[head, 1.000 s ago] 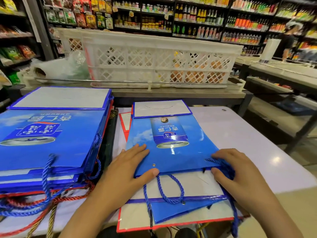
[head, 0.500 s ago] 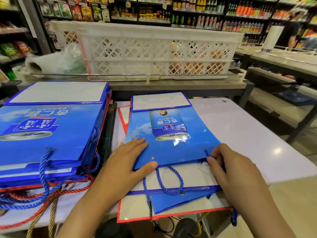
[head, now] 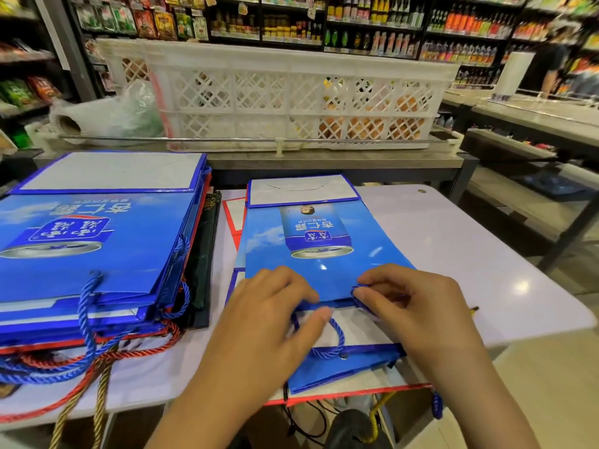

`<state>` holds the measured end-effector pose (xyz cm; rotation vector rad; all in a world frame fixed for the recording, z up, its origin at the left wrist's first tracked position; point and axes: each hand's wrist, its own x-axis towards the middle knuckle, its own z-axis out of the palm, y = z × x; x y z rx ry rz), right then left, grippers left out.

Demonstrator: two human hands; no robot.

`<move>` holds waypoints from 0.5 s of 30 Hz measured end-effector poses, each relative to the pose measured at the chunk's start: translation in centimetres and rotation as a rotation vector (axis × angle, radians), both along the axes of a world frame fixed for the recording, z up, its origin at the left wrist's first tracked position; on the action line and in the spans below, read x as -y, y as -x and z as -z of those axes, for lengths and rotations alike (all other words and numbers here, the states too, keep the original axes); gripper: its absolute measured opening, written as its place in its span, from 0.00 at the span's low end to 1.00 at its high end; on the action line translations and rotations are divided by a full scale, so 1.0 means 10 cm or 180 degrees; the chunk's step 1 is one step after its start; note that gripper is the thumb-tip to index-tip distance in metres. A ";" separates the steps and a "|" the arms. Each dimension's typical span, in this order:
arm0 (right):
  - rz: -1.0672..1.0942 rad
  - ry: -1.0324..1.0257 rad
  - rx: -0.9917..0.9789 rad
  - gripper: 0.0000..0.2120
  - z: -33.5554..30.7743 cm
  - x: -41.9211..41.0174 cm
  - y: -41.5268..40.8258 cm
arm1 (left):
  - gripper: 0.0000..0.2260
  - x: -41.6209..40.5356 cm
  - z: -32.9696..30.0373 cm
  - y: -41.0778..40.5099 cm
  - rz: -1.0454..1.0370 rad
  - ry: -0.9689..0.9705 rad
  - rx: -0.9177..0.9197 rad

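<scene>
Two hands are seen at work over one small pile of flat bags on the white tabletop (head: 470, 254). Three layers are counted in that pile: one blue bag (head: 324, 251) on top, a second blue one under it, and a red-edged bag (head: 340, 398) at the bottom. The top bag lies flat at the middle of the tabletop, with its open rim turned toward the person. The rim is pinched by the left grip (head: 272, 315), fingers above and thumb below. The right grip (head: 418, 312) is clenched round a blue cord (head: 359, 294) at the same rim. One cord loop (head: 335, 340) is left lying free on the white lining. One taller stack of bags (head: 90, 241) is set to the left, and one white crate (head: 291, 98) stands behind.

Against the frame half a second ago, the two grips are found closer together: the left has been drawn in from the bag's left side, the right from its right corner. The bag itself has not been shifted.
</scene>
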<state>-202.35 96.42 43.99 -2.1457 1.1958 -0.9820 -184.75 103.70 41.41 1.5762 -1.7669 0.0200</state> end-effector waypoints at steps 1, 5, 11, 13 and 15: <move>0.0059 0.0143 -0.0016 0.08 0.00 0.01 -0.02 | 0.18 0.00 0.00 0.07 0.0036 -0.0123 -0.0035; 0.0063 0.0309 0.0314 0.08 0.03 0.06 -0.03 | 0.28 0.06 0.02 0.25 -0.0187 -0.0363 -0.0135; -0.0218 -0.0282 0.0957 0.06 0.03 0.10 -0.02 | 0.21 0.27 0.01 0.41 -0.0195 -0.0287 -0.0654; -0.0225 -0.0312 0.0980 0.06 0.04 0.12 -0.01 | 0.13 0.30 -0.03 0.44 -0.0030 -0.0280 -0.1131; -0.0148 -0.0291 0.0989 0.05 0.06 0.14 -0.01 | 0.05 0.29 -0.06 0.42 0.0013 -0.0319 -0.1648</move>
